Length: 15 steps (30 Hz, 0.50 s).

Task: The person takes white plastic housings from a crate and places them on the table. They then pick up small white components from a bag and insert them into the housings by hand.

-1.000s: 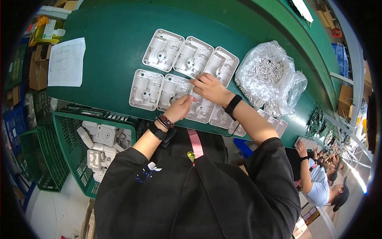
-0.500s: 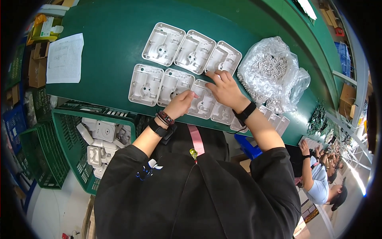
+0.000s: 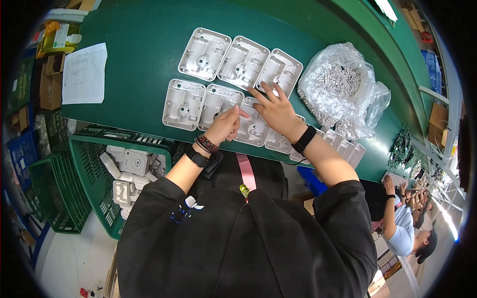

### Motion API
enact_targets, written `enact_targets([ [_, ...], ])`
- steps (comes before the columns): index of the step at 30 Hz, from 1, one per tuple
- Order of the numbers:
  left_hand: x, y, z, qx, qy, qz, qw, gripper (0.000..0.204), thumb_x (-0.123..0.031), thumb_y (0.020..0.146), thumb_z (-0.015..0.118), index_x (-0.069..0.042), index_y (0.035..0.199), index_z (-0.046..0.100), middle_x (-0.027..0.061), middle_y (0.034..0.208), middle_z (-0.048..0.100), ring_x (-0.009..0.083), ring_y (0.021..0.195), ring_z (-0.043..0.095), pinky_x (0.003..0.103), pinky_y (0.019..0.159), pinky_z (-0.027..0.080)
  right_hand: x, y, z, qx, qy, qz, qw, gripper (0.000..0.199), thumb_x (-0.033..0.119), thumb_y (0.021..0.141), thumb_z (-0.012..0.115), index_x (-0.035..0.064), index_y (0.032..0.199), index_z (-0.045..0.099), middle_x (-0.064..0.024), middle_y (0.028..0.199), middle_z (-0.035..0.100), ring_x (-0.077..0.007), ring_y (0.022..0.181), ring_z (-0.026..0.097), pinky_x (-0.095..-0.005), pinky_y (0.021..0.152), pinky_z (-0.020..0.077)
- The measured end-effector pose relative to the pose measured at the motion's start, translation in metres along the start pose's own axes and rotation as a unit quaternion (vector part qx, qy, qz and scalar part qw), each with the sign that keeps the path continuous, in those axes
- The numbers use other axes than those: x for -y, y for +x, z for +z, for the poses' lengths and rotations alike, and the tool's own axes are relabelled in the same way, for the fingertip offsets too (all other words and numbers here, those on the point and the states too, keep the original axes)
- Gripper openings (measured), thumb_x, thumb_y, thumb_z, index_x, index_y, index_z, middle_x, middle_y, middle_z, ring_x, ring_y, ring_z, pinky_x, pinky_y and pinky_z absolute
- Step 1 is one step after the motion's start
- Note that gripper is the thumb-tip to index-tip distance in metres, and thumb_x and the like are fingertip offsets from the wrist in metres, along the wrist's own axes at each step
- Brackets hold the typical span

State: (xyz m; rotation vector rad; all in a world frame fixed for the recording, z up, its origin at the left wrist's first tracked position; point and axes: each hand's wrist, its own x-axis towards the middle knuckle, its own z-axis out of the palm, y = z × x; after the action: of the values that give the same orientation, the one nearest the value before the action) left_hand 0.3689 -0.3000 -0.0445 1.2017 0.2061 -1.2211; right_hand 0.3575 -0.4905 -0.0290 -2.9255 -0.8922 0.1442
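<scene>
Several grey moulded plastic housings lie in two rows on the green table (image 3: pixel 134 59). My left hand (image 3: pixel 225 125) is loosely closed over the lower edge of a housing (image 3: pixel 218 103) in the near row, fingertips pinched together; I cannot tell whether a small part is in them. My right hand (image 3: pixel 276 108) rests flat with fingers spread on the neighbouring housing (image 3: pixel 252 130), fingertips reaching toward a far-row housing (image 3: pixel 281 70). A clear plastic bag (image 3: pixel 338 84) full of small grey parts sits just right of the hands.
A printed sheet (image 3: pixel 84 73) lies at the table's left. A green crate (image 3: pixel 99 174) with more housings stands below the table's near edge. More housings (image 3: pixel 343 147) are stacked at the right. Another person (image 3: pixel 405 223) sits at lower right. Cardboard boxes (image 3: pixel 49 84) stand at far left.
My right hand has slid right and opened flat across the near-row housings. My left hand has stayed in about the same place at the near row.
</scene>
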Motion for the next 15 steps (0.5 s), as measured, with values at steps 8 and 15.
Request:
enact_targets([
  [8,-0.009,-0.008,-0.005,0.010,-0.051,0.005,0.999,0.050,-0.047,0.090,0.024,-0.005,0.096,0.050,-0.0056,0.056,0.025,0.0039,0.042,0.024,0.018,0.037,0.019,0.003,0.002,-0.009,-0.025,0.040,0.082,0.996,0.011,0.013,0.071,0.056,0.0114,0.080,0.062,-0.0067,0.113,0.045,-0.0259,0.105,0.041,-0.0401,0.090,0.0303],
  [15,-0.004,-0.009,-0.009,0.050,-0.185,0.001,0.981,0.059,-0.056,0.086,0.022,-0.005,0.098,0.050,-0.0062,0.056,0.031,0.0039,0.042,0.027,0.018,0.037,0.019,0.057,-0.003,-0.033,-0.160,0.291,0.241,0.912,0.018,0.010,0.065,0.062,0.0088,0.083,0.058,-0.0083,0.098,0.047,-0.0269,0.089,0.044,-0.0366,0.077,0.0336],
])
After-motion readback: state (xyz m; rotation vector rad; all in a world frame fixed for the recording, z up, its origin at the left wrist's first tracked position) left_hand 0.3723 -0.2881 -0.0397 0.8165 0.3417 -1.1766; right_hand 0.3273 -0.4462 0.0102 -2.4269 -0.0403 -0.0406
